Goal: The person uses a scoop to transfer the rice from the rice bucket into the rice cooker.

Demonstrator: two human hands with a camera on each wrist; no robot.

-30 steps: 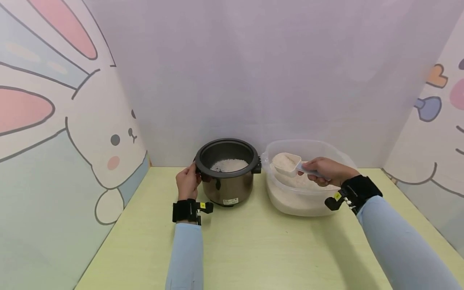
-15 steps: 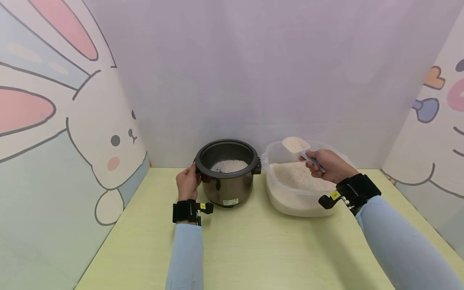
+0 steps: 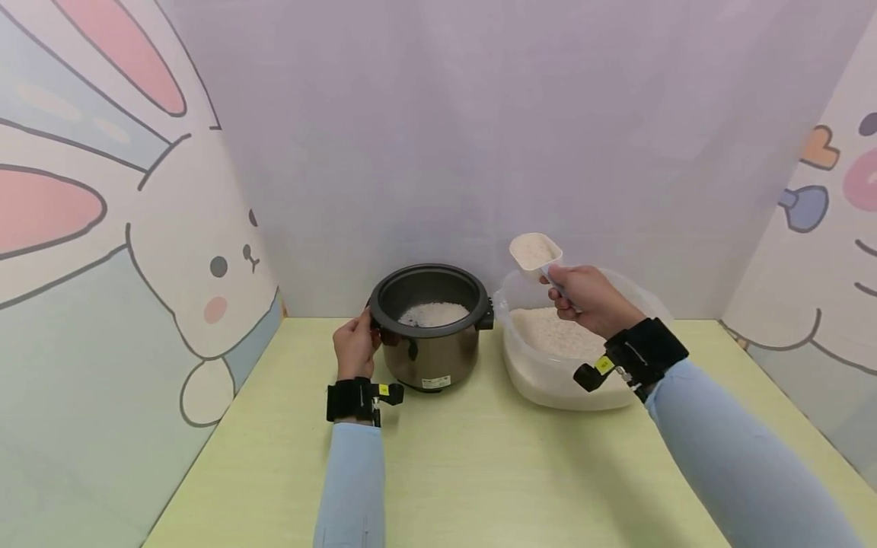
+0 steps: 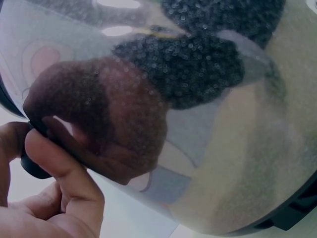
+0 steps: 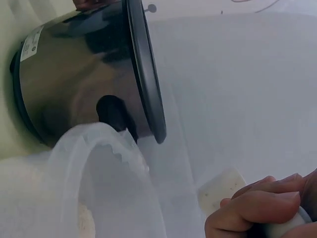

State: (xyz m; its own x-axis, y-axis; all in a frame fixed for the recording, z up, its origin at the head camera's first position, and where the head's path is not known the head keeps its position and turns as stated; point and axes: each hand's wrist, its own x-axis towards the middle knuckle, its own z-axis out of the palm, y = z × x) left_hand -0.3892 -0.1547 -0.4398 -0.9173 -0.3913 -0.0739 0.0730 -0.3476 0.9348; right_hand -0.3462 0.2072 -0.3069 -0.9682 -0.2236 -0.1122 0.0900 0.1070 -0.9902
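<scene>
My left hand (image 3: 355,346) grips the left side handle of a dark rice cooker (image 3: 432,358). Its curled fingers (image 4: 77,183) and the black handle (image 4: 33,162) show up close in the left wrist view, with the hand mirrored in the shiny wall. White rice (image 3: 441,313) covers part of the pot's bottom. My right hand (image 3: 589,299) holds a white measuring scoop (image 3: 537,253) by its pale handle. Full of rice, the scoop is raised above the left rear rim of a clear plastic bin (image 3: 548,390). In the right wrist view, fingers partly hide the scoop (image 5: 223,191).
More rice (image 3: 558,335) lies in the bin, which stands close to the cooker's right side handle (image 3: 486,316). Both rest on a pale yellow-green table (image 3: 479,472). A pale curtain (image 3: 438,152) hangs behind them, and cartoon panels (image 3: 89,365) flank the table.
The right hand has lifted the rice-filled scoop from inside the bin and moved it up, then left toward the cooker. The left hand and the cooker have kept their place.
</scene>
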